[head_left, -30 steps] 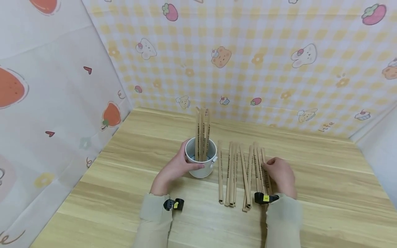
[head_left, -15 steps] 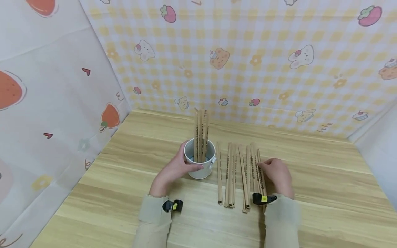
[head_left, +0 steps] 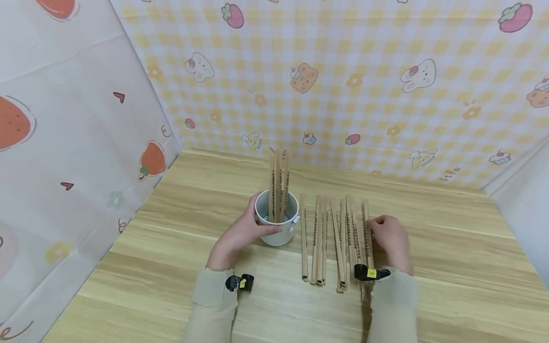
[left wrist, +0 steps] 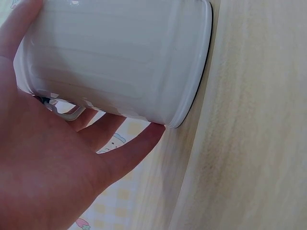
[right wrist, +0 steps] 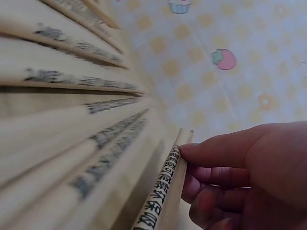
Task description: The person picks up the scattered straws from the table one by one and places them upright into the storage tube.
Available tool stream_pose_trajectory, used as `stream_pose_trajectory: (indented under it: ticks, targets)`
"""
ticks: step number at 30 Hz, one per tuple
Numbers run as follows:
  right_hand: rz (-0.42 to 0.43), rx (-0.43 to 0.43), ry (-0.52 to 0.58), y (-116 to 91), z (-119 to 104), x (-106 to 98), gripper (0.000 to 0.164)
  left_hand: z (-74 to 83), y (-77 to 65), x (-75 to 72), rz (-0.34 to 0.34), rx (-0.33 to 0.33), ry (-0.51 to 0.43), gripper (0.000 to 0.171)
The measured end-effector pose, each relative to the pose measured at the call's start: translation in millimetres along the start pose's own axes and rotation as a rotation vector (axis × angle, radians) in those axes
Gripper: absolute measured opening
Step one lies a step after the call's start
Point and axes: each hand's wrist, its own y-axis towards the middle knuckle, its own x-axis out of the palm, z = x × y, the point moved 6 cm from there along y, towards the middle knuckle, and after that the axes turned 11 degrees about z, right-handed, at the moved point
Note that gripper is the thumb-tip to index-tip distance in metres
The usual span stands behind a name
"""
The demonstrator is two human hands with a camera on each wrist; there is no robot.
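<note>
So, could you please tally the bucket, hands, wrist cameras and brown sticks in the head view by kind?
Bucket: 1
Hands: 2 (left hand, right hand)
Wrist cameras: 2
Brown sticks: at least 10; overlap hides the exact number
Total: at least 15

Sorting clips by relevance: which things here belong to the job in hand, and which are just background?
Job:
pail, held by the left fingers
straws standing in it
straws beside it, at least one pinched by the right fingers

Background:
table
cloth
wrist cameras

black-lettered tan sticks (head_left: 321,240); bucket (head_left: 280,238) probably white
</note>
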Motion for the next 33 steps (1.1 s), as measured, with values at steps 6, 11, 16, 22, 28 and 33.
stream_pose_trajectory:
  ticks: [6, 11, 16, 22, 28, 33]
  targets:
    - [0.104, -0.032, 0.055, 1.0, -12.5, -18.4, 0.037, -1.0, 1.0, -0.5, 0.000, 0.002, 0.009, 0.096]
    - [0.204, -0.059, 0.091, -0.3, -28.3, -33.2, 0.038, -1.2, 1.4, -0.5, -0.003, 0.010, 0.010, 0.096]
    - [0.307, -0.047, 0.175, -5.8, -45.3, -48.1, 0.039, -0.9, 1.5, -0.7, -0.002, 0.017, 0.011, 0.096]
    - [0.389, -0.022, 0.319, -12.9, -64.2, -59.5, 0.042, -1.7, 1.6, -1.0, -0.001, 0.020, 0.015, 0.095]
    - [0.445, -0.007, 0.592, -17.3, -82.7, -66.6, 0.037, -0.4, 1.2, -0.1, 0.002, 0.015, 0.023, 0.095]
    - [0.520, -0.080, 0.898, -22.2, -100.0, -76.4, 0.026, 1.4, 1.1, 0.8, 0.000, 0.021, 0.023, 0.095]
